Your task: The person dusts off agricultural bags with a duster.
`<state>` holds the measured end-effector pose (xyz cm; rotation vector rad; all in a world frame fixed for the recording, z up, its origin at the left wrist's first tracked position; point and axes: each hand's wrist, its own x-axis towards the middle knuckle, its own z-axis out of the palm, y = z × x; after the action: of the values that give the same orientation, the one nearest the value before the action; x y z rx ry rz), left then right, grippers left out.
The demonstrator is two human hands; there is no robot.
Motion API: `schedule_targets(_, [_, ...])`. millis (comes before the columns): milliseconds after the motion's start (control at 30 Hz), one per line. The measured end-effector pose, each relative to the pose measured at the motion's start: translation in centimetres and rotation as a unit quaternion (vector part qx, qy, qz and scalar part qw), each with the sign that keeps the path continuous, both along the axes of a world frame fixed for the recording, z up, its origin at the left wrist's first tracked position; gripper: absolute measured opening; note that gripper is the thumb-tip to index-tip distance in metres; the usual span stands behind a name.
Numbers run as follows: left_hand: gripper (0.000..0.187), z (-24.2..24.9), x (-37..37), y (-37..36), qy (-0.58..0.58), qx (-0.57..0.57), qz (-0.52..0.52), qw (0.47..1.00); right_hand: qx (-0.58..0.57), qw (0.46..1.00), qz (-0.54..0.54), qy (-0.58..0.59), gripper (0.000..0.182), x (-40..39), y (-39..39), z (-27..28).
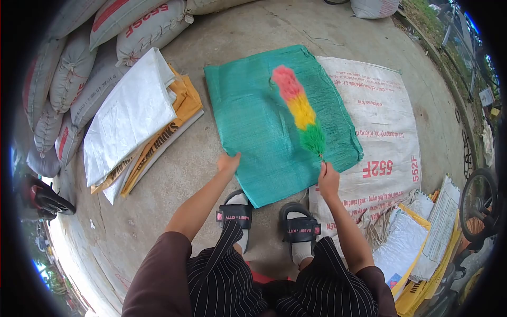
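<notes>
A: Begin at the left. What stands there?
B: Filled sacks (pixel 79 68), heaped in layers, seemingly to save floor space. Just beside them, folded bags (pixel 129 113), white and yellow-brown, lie stacked, perhaps folded so they stay compact.

A: And the left grip (pixel 228 164)?
B: Pinched on the near left edge of the green sack (pixel 245 127). I take that as steadying, so the light woven sheet doesn't slide.

A: Where is that sack?
B: Spread on the concrete floor (pixel 248 26), in front of the feet, within easy reach of both arms. Its right side overlaps a white printed sack (pixel 388 113).

A: What lies across it?
B: A fluffy duster (pixel 301 108), pink, yellow and green, over the sack's right half. I cannot tell whether its fibres touch.

A: So the right grip (pixel 328 178)?
B: Clenched around the duster's handle end, probably because that leaves the whole head free.

A: Furthest right?
B: More folded sacks (pixel 404 245), piled near the white one, apparently kept off the green sheet.
</notes>
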<state>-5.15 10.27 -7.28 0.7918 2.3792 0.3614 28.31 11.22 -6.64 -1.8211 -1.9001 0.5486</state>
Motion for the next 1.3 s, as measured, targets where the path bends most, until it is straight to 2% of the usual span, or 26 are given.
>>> schedule_targets(67, [0.042, -1.4, -0.2, 0.1, -0.031, 0.034, 0.028, 0.999, 0.01, 1.0, -0.01, 0.006, 0.017, -1.9, -2.2, -1.5])
schedule_targets(100, [0.042, -1.3, 0.0, -0.2, -0.036, 0.032, 0.026, 0.998, -0.029, 0.999, 0.018, -0.014, 0.018, -2.4, -2.9, -2.1])
schedule_targets(167, [0.034, -0.3, 0.5, -1.3, -0.222, 0.207, 0.061, 0.951, -0.071, 0.996, 0.042, -0.036, 0.019, -2.8, -3.5, -2.0])
schedule_targets(200, [0.034, -0.1, 0.7, -1.8, -0.223, 0.203, 0.058, 0.952, -0.064, 0.995, 0.069, -0.016, 0.02, -3.1, -3.4, -1.2])
schedule_targets(267, [0.03, 0.7, 0.3, -2.5, -0.344, 0.213, 0.056, 0.913, -0.058, 0.994, 0.092, 0.013, 0.021, -3.8, -3.5, -0.9])
schedule_targets(300, [0.03, 1.1, -0.2, -2.6, -0.34, 0.213, 0.053, 0.915, -0.094, 0.991, 0.093, -0.017, 0.023, -4.0, -3.4, -1.2])
schedule_targets(367, [0.032, 1.8, -0.8, -3.0, -0.387, 0.11, 0.059, 0.914, -0.13, 0.986, 0.098, -0.047, 0.024, -3.9, -3.1, -1.8])
schedule_targets(433, [0.034, 2.0, -1.2, -3.0, -0.395, 0.094, 0.074, 0.911, -0.116, 0.984, 0.129, -0.049, 0.028, -3.8, -2.5, -1.8])
schedule_targets(500, [0.036, 2.5, -1.8, -1.8, -0.401, 0.078, 0.084, 0.909, -0.095, 0.989, 0.113, -0.029, 0.03, -3.8, -2.5, -0.8])
schedule_targets(567, [0.039, 3.7, -2.5, 0.9, -0.424, 0.153, 0.224, 0.864, -0.076, 0.992, 0.096, -0.006, 0.032, -4.1, -3.0, -1.1])
schedule_targets(600, [0.039, 3.5, -3.4, 2.1, -0.42, 0.153, 0.223, 0.866, -0.083, 0.992, 0.095, -0.008, 0.033, -3.9, -3.3, -2.2])
schedule_targets(667, [0.046, 1.9, -5.3, 4.3, -0.296, 0.139, 0.206, 0.922, -0.089, 0.991, 0.097, -0.01, 0.034, -4.1, -3.3, -2.6])
schedule_targets(700, [0.046, 1.1, -6.0, 5.0, -0.296, 0.139, 0.208, 0.922, -0.092, 0.993, 0.072, 0.015, 0.036, -4.0, -3.1, -1.9])
schedule_targets(767, [0.045, 0.0, -6.4, 6.0, -0.231, 0.158, 0.046, 0.959, -0.095, 0.994, 0.047, 0.037, 0.037, -3.9, -2.8, -1.6])
schedule_targets(800, [0.045, 0.6, -5.7, 6.0, -0.233, 0.157, 0.044, 0.959, -0.085, 0.995, 0.032, 0.038, 0.037, -3.8, -2.7, -1.7])
schedule_targets(867, [0.043, 4.1, -3.2, 6.2, -0.34, 0.321, 0.118, 0.876, -0.076, 0.996, 0.013, 0.039, 0.038, -3.3, -2.3, -2.1])
schedule_targets(900, [0.043, 5.5, -2.4, 6.4, -0.34, 0.318, 0.117, 0.877, -0.076, 0.995, 0.04, 0.047, 0.041, -2.8, -2.2, -2.4])
schedule_targets(967, [0.038, 8.7, -1.3, 7.4, -0.438, 0.419, 0.135, 0.784, -0.077, 0.993, 0.071, 0.06, 0.044, -2.0, -1.9, -2.8])
schedule_targets(1033, [0.034, 12.6, 0.5, 9.0, -0.436, 0.408, 0.098, 0.796, -0.284, 0.944, 0.088, 0.143, 0.05, -1.2, -1.6, -3.1])
schedule_targets(1067, [0.033, 14.0, 1.3, 10.0, -0.424, 0.396, 0.056, 0.812, -0.429, 0.871, 0.05, 0.234, 0.055, -1.2, -1.3, -0.8])
schedule_targets(1100, [0.032, 15.0, 2.2, 11.1, -0.412, 0.383, 0.015, 0.826, -0.431, 0.871, 0.053, 0.231, 0.055, -1.0, -1.3, 0.4])
schedule_targets(1167, [0.033, 15.9, 4.7, 13.4, -0.391, 0.4, -0.032, 0.828, -0.523, 0.766, 0.005, 0.373, 0.051, -0.2, -1.3, 1.8])
schedule_targets(1200, [0.035, 16.5, 6.1, 14.5, -0.404, 0.395, -0.049, 0.824, -0.477, 0.754, -0.034, 0.451, 0.045, 0.5, -1.9, -1.2])
schedule_targets(1233, [0.038, 16.7, 7.4, 15.6, -0.416, 0.39, -0.067, 0.819, -0.477, 0.756, -0.035, 0.448, 0.045, 0.3, -2.3, -0.7])
schedule_targets(1267, [0.045, 16.4, 8.7, 16.9, -0.413, 0.381, -0.077, 0.824, -0.333, 0.77, -0.157, 0.521, 0.044, -0.5, -2.7, 0.7])
schedule_targets(1300, [0.052, 16.1, 10.0, 18.0, -0.409, 0.371, -0.088, 0.829, -0.175, 0.753, -0.272, 0.573, 0.044, -0.7, -3.0, 1.9])
